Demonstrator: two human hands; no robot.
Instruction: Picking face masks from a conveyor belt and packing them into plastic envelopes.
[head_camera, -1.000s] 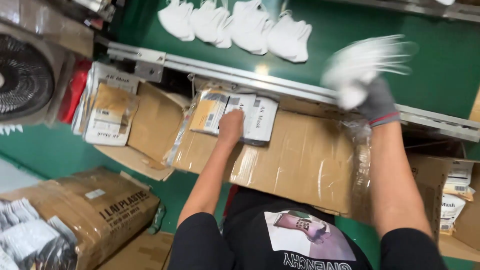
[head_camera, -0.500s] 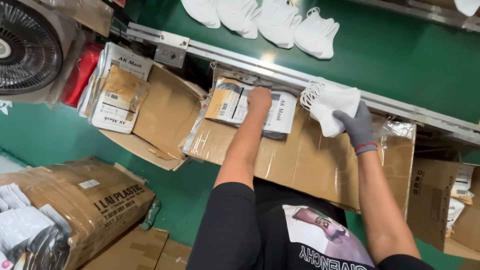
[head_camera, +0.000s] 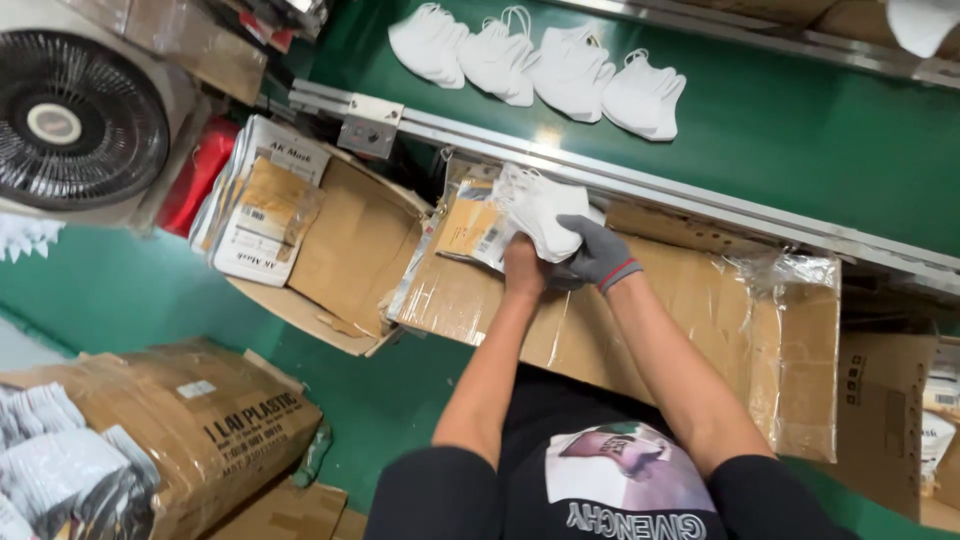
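Gloved right hand (head_camera: 598, 252) grips white masks (head_camera: 540, 210) over pouch (head_camera: 470, 225); bare left hand (head_camera: 522, 268) pinches pouch, steadying it

Both arms reach up from the bottom of the frame and meet at centre. The bare left hand (head_camera: 522, 266) is curled shut. The gloved right hand (head_camera: 597, 252) beside it is clenched, fingers bent inward.
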